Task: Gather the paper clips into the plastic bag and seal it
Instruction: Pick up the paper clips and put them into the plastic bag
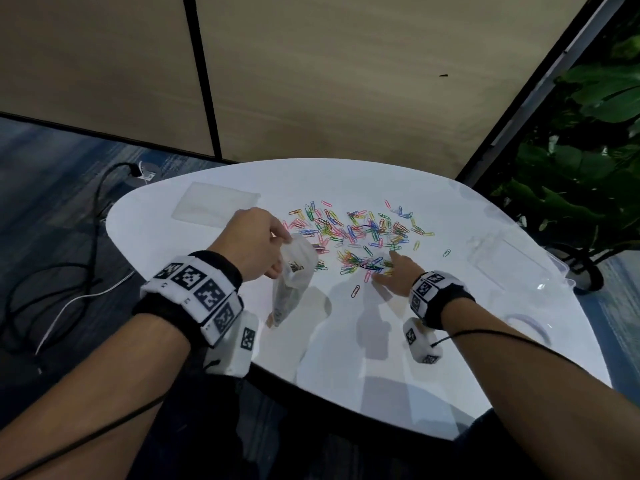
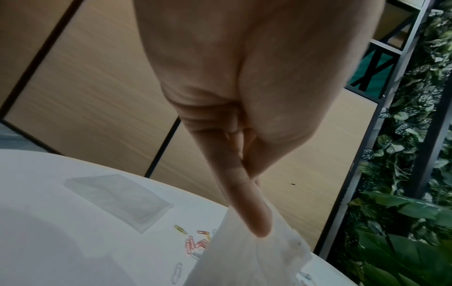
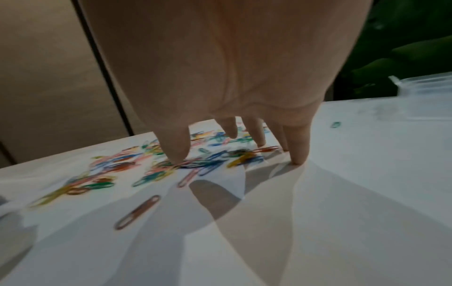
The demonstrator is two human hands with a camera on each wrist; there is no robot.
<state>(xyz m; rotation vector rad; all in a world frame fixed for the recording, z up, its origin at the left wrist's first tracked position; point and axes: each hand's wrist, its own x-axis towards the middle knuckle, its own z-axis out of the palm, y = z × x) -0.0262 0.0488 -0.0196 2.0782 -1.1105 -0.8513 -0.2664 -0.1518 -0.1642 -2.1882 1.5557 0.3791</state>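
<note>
Several coloured paper clips (image 1: pixel 360 233) lie scattered over the middle of the white table (image 1: pixel 346 341). My left hand (image 1: pixel 256 244) pinches the rim of a clear plastic bag (image 1: pixel 292 282), which hangs above the table with a few clips inside; thumb and forefinger (image 2: pixel 254 216) hold its edge (image 2: pixel 257 257). My right hand (image 1: pixel 394 268) reaches down with spread fingers (image 3: pixel 299 151) onto the near edge of the clip pile (image 3: pixel 195 164), fingertips touching the table. One brown clip (image 3: pixel 137 211) lies apart, nearer me.
A flat clear bag (image 1: pixel 216 206) lies at the table's back left. A clear plastic box (image 1: pixel 516 261) sits at the right edge, with a ring-shaped object (image 1: pixel 530 323) in front of it. Cables trail on the floor to the left, plants stand to the right.
</note>
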